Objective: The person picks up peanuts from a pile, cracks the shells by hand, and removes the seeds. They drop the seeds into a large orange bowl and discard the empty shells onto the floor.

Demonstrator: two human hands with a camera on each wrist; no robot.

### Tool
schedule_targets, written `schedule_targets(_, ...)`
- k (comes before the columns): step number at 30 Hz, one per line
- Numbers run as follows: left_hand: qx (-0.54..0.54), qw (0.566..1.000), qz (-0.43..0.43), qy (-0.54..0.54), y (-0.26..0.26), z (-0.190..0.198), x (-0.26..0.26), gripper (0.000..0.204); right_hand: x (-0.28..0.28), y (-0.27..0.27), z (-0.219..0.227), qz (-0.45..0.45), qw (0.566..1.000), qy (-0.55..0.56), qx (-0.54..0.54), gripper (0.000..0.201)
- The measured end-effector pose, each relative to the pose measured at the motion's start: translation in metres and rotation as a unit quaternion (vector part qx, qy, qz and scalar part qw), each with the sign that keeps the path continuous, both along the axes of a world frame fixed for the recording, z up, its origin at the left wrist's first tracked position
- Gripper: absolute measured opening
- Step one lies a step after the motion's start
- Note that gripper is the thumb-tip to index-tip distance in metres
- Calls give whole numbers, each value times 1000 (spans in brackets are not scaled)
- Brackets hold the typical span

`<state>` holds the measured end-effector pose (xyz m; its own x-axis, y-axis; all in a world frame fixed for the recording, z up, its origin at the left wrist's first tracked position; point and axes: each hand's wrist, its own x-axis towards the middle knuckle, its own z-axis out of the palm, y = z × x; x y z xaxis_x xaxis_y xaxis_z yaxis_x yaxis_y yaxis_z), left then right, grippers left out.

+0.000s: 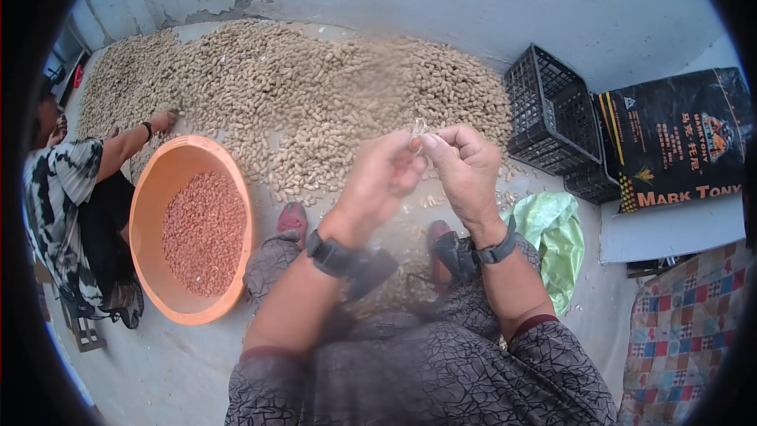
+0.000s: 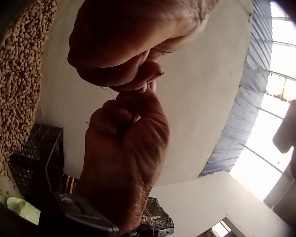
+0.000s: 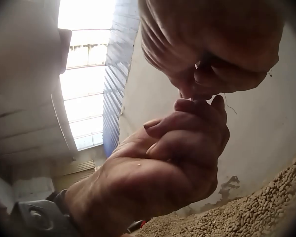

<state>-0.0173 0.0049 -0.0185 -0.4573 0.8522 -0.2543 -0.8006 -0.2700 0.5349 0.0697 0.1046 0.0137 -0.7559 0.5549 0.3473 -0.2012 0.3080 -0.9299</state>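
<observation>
Both hands meet at the fingertips in front of the body, over the floor. Between them is a peanut (image 1: 419, 125) with a pale, split-looking shell and a reddish spot low down. My right hand (image 1: 467, 170) pinches it between thumb and curled index finger. From the other side my left hand (image 1: 377, 181), slightly blurred, holds it with bent fingers. In the left wrist view the right hand (image 2: 126, 153) reaches up to the left; the fingers hide most of the peanut. The right wrist view has the left hand (image 3: 172, 148) below, fingertips touching the right.
A wide heap of unshelled peanuts (image 1: 315, 87) lies along the wall. An orange basin (image 1: 143, 268) of red kernels stands at left, near another person (image 1: 67, 189) reaching into the heap. Black crates (image 1: 548, 114), a black sack (image 1: 678, 138) and a green bag (image 1: 552, 237) are at right.
</observation>
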Motion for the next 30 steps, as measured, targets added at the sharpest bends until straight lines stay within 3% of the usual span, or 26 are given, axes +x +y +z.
schedule_targets(5, 13, 992, 2, 129, 1, 3, 1, 22, -2, 6, -6, -12, 1000, -18, -11, 5)
schedule_targets(9, -25, 992, 20, 121, 2, 12, 0, 17, -2, 4, 1, 10, 999, -20, -44, 6)
schedule_targets(11, -9, 996, 36, 85, -1, 14, -2, 8, -5, 7, -8, 28, 997, 5, 65, 10)
schedule_targets(15, 17, 995, 32, 97, -5, 18, -4, 11, -2, 0, 0, 34, 996, 10, 78, 12)
schedule_targets(18, -39, 992, 32, 112, -4, 16, -8, 13, -1, 6, 3, 13, 995, 40, 88, 12)
schedule_targets(20, -80, 990, 57, 102, -5, 13, -11, 20, 4, 16, 5, 6, 997, -16, -70, 11)
schedule_targets(21, -80, 990, 57, 103, -7, 11, -14, 20, 3, 20, 8, 27, 997, -36, -55, 25)
schedule_targets(22, -66, 992, 60, 90, -10, 9, -18, 18, 5, 22, 13, 27, 998, -36, -54, 25)
schedule_targets(24, -54, 994, 61, 76, -12, 8, -22, 17, 9, 26, 21, 124, 963, -211, -111, 45)
schedule_targets(25, -51, 992, 61, 103, -12, 10, -23, 18, 8, 27, 20, 123, 963, -212, -114, 45)
schedule_targets(27, -49, 989, 58, 127, -12, 14, -20, 19, 6, 30, 16, 161, 939, -214, -218, 55)
schedule_targets(30, -57, 974, 40, 217, -8, 25, -11, 25, 4, 29, 13, 154, 931, -218, -251, 56)
